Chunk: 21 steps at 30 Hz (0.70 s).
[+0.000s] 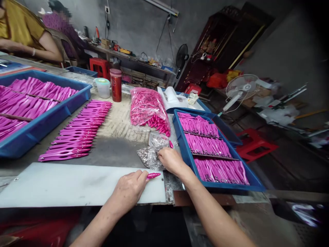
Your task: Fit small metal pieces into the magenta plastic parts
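My left hand [132,187] is closed on a glossy pink pointed piece [153,175], its tip facing right above a white board [77,185]. My right hand [171,159] has its fingers down in a clear plastic bag [154,156] of small silvery metal parts; the fingertips are hidden. Another pink tip [171,144] shows just beyond the right knuckles, and I cannot tell if that hand holds it. Left of the bag lies a slanting row of long pink pieces [79,132] with darker, shiny pointed ends.
Blue trays [77,104] full of pink pieces stand left, and another blue tray [218,187] right. A bag of pink pointed parts [149,106], a red tumbler [116,85] and a lidded tub [102,88] are behind. Another person [28,34] sits at far left.
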Each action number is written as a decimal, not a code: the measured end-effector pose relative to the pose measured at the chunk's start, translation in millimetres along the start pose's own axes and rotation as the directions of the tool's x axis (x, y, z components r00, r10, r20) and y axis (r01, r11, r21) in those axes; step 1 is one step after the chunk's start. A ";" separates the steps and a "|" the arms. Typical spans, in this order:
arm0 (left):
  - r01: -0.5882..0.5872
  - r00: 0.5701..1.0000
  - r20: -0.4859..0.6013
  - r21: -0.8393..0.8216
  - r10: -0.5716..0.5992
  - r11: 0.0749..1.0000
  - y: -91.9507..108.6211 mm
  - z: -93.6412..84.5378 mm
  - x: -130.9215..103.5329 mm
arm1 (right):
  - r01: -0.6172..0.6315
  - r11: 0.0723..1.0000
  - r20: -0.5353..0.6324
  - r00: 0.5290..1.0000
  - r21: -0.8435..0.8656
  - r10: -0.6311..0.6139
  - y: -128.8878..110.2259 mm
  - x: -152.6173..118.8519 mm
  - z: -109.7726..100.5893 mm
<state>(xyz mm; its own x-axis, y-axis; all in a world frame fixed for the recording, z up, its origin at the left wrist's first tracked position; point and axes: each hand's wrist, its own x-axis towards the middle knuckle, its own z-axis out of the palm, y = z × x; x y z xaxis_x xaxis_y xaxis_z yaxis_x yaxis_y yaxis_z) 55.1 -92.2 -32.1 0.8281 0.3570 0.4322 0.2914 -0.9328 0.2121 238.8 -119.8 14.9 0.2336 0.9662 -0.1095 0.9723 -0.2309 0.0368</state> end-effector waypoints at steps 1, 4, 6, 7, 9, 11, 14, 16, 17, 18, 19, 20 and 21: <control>0.005 1.000 0.007 -0.004 -0.005 1.000 0.0 0.4 -0.3 | 0.000 1.000 0.015 1.000 -0.018 0.000 -0.7 1.6 0.6; 0.017 1.000 0.015 -0.012 -0.017 1.000 0.1 1.3 -1.0 | 0.008 0.998 0.047 0.999 -0.058 -0.005 -3.0 4.8 0.8; 0.019 1.000 0.011 -0.018 -0.019 1.000 0.3 1.6 -1.0 | 0.017 0.997 0.063 0.998 -0.073 -0.013 -4.4 6.3 0.5; 0.018 1.000 0.007 -0.021 -0.017 1.000 0.5 1.6 -0.8 | 0.022 0.997 0.069 0.997 -0.078 -0.017 -5.0 7.0 0.6; 0.012 1.000 -0.003 -0.027 -0.012 1.000 0.8 1.4 -0.1 | 0.027 0.996 0.078 0.997 -0.084 -0.021 -6.1 8.4 1.1; 0.009 1.000 -0.017 -0.029 -0.010 1.000 1.1 0.9 0.6 | 0.028 0.996 0.081 0.996 -0.086 -0.022 -6.9 9.4 1.9; 0.014 1.000 -0.013 -0.028 -0.015 1.000 1.7 -0.4 1.0 | 0.030 0.996 0.075 0.997 -0.081 -0.024 -7.4 9.1 2.7; 0.019 1.000 0.012 -0.027 -0.019 0.999 2.0 -1.6 0.7 | 0.029 0.997 0.066 0.997 -0.071 -0.024 -7.2 7.9 2.8; 0.022 1.000 0.023 -0.026 -0.021 0.999 2.2 -2.2 0.6 | 0.026 0.998 0.061 0.998 -0.064 -0.022 -6.8 7.2 2.9; 0.023 0.999 0.030 -0.025 -0.023 0.999 2.3 -2.6 0.4 | 0.023 0.998 0.053 0.998 -0.054 -0.020 -6.3 6.3 2.9; 0.025 0.999 0.032 -0.023 -0.025 0.999 2.4 -2.9 0.2 | 0.020 0.999 0.044 0.999 -0.042 -0.018 -5.5 5.5 2.9; 0.026 0.999 0.029 -0.019 -0.025 0.999 2.4 -3.0 0.1 | 0.018 0.999 0.032 0.999 -0.027 -0.017 -4.6 4.7 2.8; 0.026 0.999 0.025 -0.015 -0.026 1.000 2.4 -2.9 0.1 | 0.018 1.000 0.019 1.000 -0.008 -0.018 -3.6 3.8 2.7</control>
<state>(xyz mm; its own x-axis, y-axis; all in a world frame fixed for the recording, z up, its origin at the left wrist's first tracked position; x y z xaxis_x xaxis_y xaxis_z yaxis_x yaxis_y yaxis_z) 54.5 -94.3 -29.0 0.8322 0.3797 0.4041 0.3061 -0.9222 0.2362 236.3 -115.6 11.7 0.2162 0.9678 -0.1292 0.9763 -0.2123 0.0429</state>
